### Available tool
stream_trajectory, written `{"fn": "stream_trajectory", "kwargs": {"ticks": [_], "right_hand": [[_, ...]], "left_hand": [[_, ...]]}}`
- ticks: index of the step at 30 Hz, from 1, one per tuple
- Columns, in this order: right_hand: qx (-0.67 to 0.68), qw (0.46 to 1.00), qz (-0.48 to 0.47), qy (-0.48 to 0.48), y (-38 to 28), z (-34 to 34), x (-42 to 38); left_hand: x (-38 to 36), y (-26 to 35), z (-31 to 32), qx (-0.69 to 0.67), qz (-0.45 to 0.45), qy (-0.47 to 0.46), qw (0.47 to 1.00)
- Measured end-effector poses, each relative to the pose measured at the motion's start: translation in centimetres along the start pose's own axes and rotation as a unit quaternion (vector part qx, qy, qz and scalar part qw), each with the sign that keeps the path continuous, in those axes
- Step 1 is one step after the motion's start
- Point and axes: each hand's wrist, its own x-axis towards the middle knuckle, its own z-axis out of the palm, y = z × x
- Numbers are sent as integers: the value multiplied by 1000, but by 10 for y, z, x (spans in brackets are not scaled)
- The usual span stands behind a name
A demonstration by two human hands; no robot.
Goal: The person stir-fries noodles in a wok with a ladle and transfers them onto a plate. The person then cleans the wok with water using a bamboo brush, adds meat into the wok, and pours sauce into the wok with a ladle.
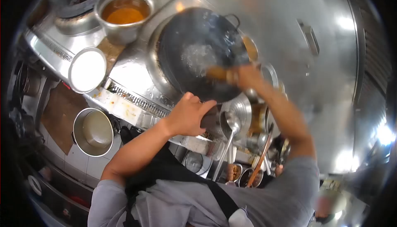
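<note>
While the black wok (198,53) sits tilted on the steel burner ring (154,78), our left hand (188,115) is clamped on its near rim, fingers curled shut. Our right hand (244,77) is closed round a wooden handle (218,74) reaching into the wok w/ water in it. A ladle (231,123) lies just beside; a pot of orange sauce (126,9) stands apart, upper left.

Grey short-sleeved shirt (285,198) filled the frame from six to four o'clock, sleeves ended above the elbows, black apron straps (173,171) crossed the chest near six o'clock, forearms bare, left hand (188,113) and right hand (247,77) ungloved, no rings seen
</note>
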Motion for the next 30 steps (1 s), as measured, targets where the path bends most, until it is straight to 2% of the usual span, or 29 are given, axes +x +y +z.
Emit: {"fn": "stream_trajectory", "kwargs": {"ticks": [2,4,6,7,8,9,10,12,13,14,15,16,17,18,19,20,21,23,25,26,27,29,30], "right_hand": [[119,981,147,-49,27,-11,71],[285,927,243,15,2,-41,78],[300,923,208,120,-8,30,84],[261,939,143,172,-24,49,62],[276,939,151,141,-41,51,35],[290,939,112,147,-43,63,8],[291,939,98,158,-33,70,-21],[353,928,50,112,28,77,-49],[285,948,115,82,67,82,-50],[275,951,129,63,110,85,-28],[281,943,164,68,107,64,13],[285,932,213,66,92,46,43],[355,899,125,225,65,54,76],[394,868,179,243,21,46,99],[366,869,181,279,-9,61,112],[403,854,169,282,-46,58,106],[443,834,156,288,-81,50,88],[374,882,83,275,-104,42,32],[284,950,65,113,-84,8,-29],[206,975,66,56,-56,9,-32],[123,990,68,-2,-32,9,-23],[79,991,112,6,13,17,31],[131,976,170,27,32,18,69]], "left_hand": [[2,0,4,-26,-9,7,1000],[3,1,6,-24,-8,16,1000],[-3,5,8,-26,0,16,1000],[-1,2,8,-8,0,16,1000],[1,1,9,8,-3,17,1000],[0,4,11,3,-5,18,1000],[1,5,8,-2,0,13,1000],[1,-1,3,-5,11,19,1000],[1,-5,1,8,2,21,1000],[0,-7,-2,-16,-1,21,1000],[-1,-9,-2,-46,5,14,999],[2,-7,-5,-53,11,6,999],[2,-7,-5,-57,19,0,998],[0,-8,-5,-46,4,2,999],[-1,-6,-5,-37,-14,4,999],[0,-3,-2,-39,-8,37,999],[0,-3,-3,-39,-5,30,999],[2,0,-6,-30,-13,23,999],[-3,0,-4,-13,-7,6,1000],[-2,0,-4,-17,-4,0,1000],[2,-3,-4,-22,0,-4,1000],[4,-1,-3,-33,17,16,999],[4,2,-7,-29,-11,-3,1000]]}}
